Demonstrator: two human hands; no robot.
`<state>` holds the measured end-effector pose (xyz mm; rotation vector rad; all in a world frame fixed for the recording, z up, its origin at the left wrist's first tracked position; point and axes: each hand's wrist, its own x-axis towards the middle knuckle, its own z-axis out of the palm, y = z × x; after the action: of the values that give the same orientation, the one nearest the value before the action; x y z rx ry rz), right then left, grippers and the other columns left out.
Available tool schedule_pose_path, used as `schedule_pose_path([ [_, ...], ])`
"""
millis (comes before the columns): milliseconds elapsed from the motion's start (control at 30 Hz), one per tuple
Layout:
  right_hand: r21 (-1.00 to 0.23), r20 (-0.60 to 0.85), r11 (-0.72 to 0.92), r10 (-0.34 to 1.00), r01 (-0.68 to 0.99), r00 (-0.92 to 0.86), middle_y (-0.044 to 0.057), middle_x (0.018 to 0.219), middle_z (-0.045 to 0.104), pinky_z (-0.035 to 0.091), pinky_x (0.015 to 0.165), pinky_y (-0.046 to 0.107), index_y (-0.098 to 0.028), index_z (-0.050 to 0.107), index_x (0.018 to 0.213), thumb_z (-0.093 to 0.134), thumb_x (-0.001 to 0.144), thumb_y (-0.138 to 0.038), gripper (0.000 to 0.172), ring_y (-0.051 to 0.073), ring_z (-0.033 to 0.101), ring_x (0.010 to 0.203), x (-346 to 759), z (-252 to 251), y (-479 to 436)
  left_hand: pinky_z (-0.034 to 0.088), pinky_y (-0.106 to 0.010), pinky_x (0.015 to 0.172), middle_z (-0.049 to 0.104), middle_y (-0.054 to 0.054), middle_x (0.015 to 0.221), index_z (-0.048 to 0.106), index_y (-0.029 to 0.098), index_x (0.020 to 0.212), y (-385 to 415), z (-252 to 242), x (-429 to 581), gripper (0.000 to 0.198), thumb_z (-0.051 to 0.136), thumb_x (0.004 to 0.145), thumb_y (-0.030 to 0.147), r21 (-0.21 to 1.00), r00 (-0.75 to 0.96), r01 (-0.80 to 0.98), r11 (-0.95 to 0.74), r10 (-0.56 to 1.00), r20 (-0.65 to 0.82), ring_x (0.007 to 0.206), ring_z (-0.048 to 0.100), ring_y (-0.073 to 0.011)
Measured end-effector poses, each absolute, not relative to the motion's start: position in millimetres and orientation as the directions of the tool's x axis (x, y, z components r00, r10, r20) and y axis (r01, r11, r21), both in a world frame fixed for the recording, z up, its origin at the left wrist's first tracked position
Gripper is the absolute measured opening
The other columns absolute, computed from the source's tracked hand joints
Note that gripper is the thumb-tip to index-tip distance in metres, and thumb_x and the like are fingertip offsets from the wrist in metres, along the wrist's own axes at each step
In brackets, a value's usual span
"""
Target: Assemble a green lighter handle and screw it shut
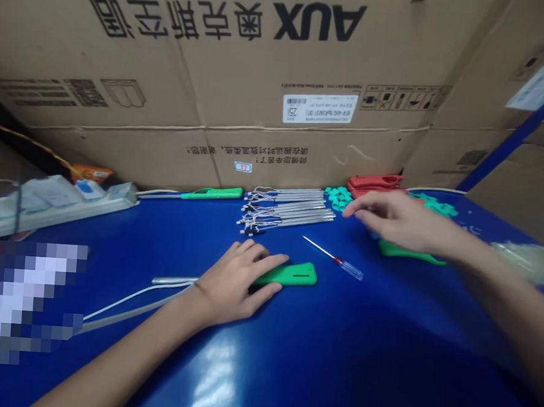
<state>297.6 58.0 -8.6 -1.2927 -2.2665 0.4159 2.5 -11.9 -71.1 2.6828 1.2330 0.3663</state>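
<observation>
My left hand (234,281) rests on the blue table with its fingers closed around a green plastic handle (295,274). A thin silver tube (170,280) and a white cable (142,292) run out from under that hand to the left. My right hand (391,220) hovers at the right with loosely curved fingers and nothing visible in them. Just below it lies another green handle piece (402,251), partly covered. Between my hands, a screwdriver (348,268) with a clear and red handle lies on the table.
At the back lie several silver rods (299,211) with white wires, small teal sleeves (339,198) and red handles (369,184). A green tool (217,193) and a loaded power strip (120,199) are to their left. Cardboard (243,73) walls the rear; clear plastic (526,262) lies far right.
</observation>
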Motion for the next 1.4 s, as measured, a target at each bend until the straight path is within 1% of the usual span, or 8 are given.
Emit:
schedule_pose_path([
  [67, -0.522, 0.104, 0.483, 0.854, 0.703, -0.51, 0.001, 0.068, 0.067, 0.045, 0.049, 0.025, -0.02, 0.071, 0.089, 0.046, 0.087, -0.014, 0.026, 0.016, 0.059, 0.054, 264, -21, 46, 0.045, -0.046, 0.092, 0.062, -0.011, 0.112, 0.062, 0.021, 0.127, -13, -70, 1, 0.039, 0.049, 0.096, 0.041, 0.256, 0.633, 0.718, -0.647, 0.76, 0.146, 0.103, 0.055, -0.0263],
  [167, -0.529, 0.126, 0.56, 0.795, 0.638, -0.594, 0.004, 0.083, 0.07, 0.05, 0.059, 0.027, -0.02, 0.071, 0.086, 0.047, 0.088, -0.02, 0.024, 0.018, 0.065, 0.069, 233, -42, 31, 0.045, -0.045, 0.089, 0.062, -0.011, 0.111, 0.061, 0.02, 0.127, -15, -72, 0, 0.04, 0.049, 0.096, 0.043, 0.224, 0.634, 0.723, -0.653, 0.757, 0.16, 0.102, 0.054, -0.0266],
  [400, -0.656, 0.21, 0.561, 0.778, 0.505, -0.592, 0.005, 0.087, 0.071, 0.052, 0.063, 0.029, -0.02, 0.07, 0.09, 0.05, 0.093, -0.032, 0.024, 0.018, 0.066, 0.073, 234, -66, 25, 0.045, -0.045, 0.084, 0.061, -0.01, 0.11, 0.06, 0.021, 0.125, -17, -73, 0, 0.038, 0.045, 0.097, 0.042, 0.182, 0.639, 0.736, -0.652, 0.758, 0.131, 0.099, 0.053, -0.0265],
  [667, -0.603, 0.325, 0.645, 0.736, 0.469, -0.594, 0.005, 0.089, 0.071, 0.049, 0.066, 0.025, -0.018, 0.072, 0.097, 0.052, 0.093, -0.017, 0.02, 0.014, 0.064, 0.075, 243, -67, 20, 0.044, -0.048, 0.084, 0.065, -0.01, 0.105, 0.061, 0.016, 0.114, -21, -74, 2, 0.029, 0.048, 0.091, 0.03, 0.203, 0.638, 0.711, -0.673, 0.739, 0.215, 0.096, 0.056, -0.0267],
  [833, -0.553, 0.311, 0.681, 0.703, 0.48, -0.64, 0.003, 0.086, 0.069, 0.047, 0.068, 0.025, -0.017, 0.068, 0.093, 0.056, 0.089, -0.008, 0.015, 0.014, 0.061, 0.075, 244, -66, 18, 0.044, -0.044, 0.082, 0.067, -0.007, 0.098, 0.064, 0.017, 0.101, -23, -77, 5, 0.026, 0.056, 0.09, 0.039, 0.207, 0.644, 0.681, -0.702, 0.709, 0.286, 0.089, 0.059, -0.0241],
  [1033, -0.542, 0.249, 0.7, 0.662, 0.465, -0.707, 0.005, 0.095, 0.067, 0.048, 0.078, 0.03, -0.017, 0.067, 0.095, 0.055, 0.089, -0.006, 0.017, 0.017, 0.062, 0.088, 247, -65, 18, 0.043, -0.042, 0.08, 0.065, -0.008, 0.104, 0.06, 0.023, 0.123, -22, -80, 6, 0.032, 0.053, 0.094, 0.034, 0.168, 0.67, 0.674, -0.719, 0.691, 0.271, 0.091, 0.058, -0.0238],
  [1267, -0.583, 0.276, 0.717, 0.617, 0.382, -0.737, 0.004, 0.094, 0.067, 0.048, 0.085, 0.03, -0.017, 0.067, 0.095, 0.054, 0.09, -0.005, 0.019, 0.015, 0.061, 0.086, 246, -66, 15, 0.043, -0.041, 0.079, 0.064, -0.007, 0.099, 0.062, 0.018, 0.109, -23, -80, 7, 0.023, 0.053, 0.091, 0.028, 0.239, 0.637, 0.677, -0.696, 0.717, 0.282, 0.088, 0.057, -0.0218],
  [1400, -0.594, 0.34, 0.737, 0.592, 0.321, -0.73, 0.005, 0.095, 0.067, 0.048, 0.082, 0.028, -0.015, 0.067, 0.098, 0.054, 0.093, -0.007, 0.016, 0.015, 0.061, 0.088, 242, -72, 14, 0.043, -0.04, 0.077, 0.064, -0.006, 0.097, 0.061, 0.018, 0.107, -24, -81, 8, 0.021, 0.054, 0.089, 0.027, 0.259, 0.623, 0.679, -0.687, 0.726, 0.29, 0.086, 0.056, -0.0218],
])
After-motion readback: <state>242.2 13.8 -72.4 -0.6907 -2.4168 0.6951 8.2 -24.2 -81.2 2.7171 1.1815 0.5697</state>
